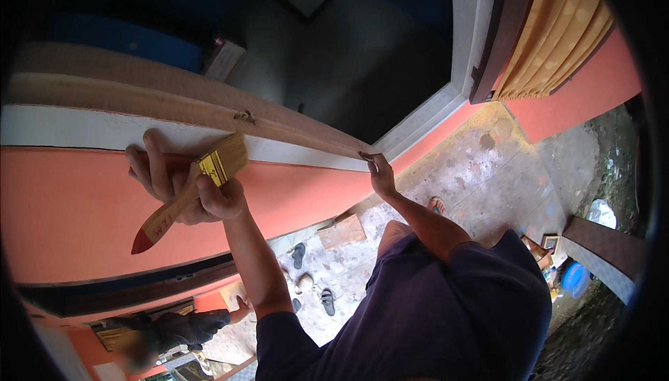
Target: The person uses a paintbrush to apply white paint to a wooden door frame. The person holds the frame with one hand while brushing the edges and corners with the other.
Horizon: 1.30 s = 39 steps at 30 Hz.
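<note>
My left hand (217,201) grips a flat paintbrush (170,211) with a wooden handle, a red tip and a yellow ferrule. Its pale bristles point up towards the window frame, and my outer fingers are spread in front of the white band (78,126) below the sill. My right hand (384,174) is at the lower right corner of the wooden window sill (308,138), its fingertips pinched around a small dark piece (366,156). Whether that piece is fixed to the sill is too small to tell.
Below the sill is a salmon-coloured wall (94,208). An orange curtain (554,31) hangs at the right. On the stained floor (470,182) lie a board (342,232) and loose sandals (327,301). Another person (177,331) is at lower left. A blue container (575,279) stands at right.
</note>
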Available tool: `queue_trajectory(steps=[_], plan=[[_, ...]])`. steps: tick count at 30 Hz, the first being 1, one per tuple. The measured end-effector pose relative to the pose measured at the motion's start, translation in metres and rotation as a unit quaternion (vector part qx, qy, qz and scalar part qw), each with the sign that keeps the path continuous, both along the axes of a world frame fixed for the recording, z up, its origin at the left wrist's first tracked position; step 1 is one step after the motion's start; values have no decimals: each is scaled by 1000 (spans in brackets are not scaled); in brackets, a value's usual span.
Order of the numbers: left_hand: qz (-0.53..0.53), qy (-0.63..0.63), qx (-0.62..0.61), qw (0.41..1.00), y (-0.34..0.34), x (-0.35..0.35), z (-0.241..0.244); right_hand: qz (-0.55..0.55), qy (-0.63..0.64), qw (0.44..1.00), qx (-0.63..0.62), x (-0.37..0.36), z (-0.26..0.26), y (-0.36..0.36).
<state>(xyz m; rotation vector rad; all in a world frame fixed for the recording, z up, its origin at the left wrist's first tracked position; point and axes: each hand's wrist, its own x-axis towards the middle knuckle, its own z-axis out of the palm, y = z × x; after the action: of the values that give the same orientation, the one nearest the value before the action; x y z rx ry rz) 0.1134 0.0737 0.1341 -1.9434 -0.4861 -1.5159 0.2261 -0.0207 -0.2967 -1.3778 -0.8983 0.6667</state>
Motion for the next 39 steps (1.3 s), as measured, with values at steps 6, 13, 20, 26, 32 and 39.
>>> queue_trajectory(steps=[6,13,20,26,32,39], plan=[[3,45,50,998,7,-17,1,34,106,993,43,-1,67,7],[-3,41,36,999,6,-8,2,-15,53,998,19,2,17,8],[17,66,81,994,8,-16,2,2,122,987,109,-4,101,2],[19,123,152,980,3,0,11,8,38,993,-115,13,-35,9],[89,132,53,986,-3,-25,-8,23,122,988,89,0,68,9],[178,160,129,962,-24,-20,-115,9,44,996,-76,11,-47,14]])
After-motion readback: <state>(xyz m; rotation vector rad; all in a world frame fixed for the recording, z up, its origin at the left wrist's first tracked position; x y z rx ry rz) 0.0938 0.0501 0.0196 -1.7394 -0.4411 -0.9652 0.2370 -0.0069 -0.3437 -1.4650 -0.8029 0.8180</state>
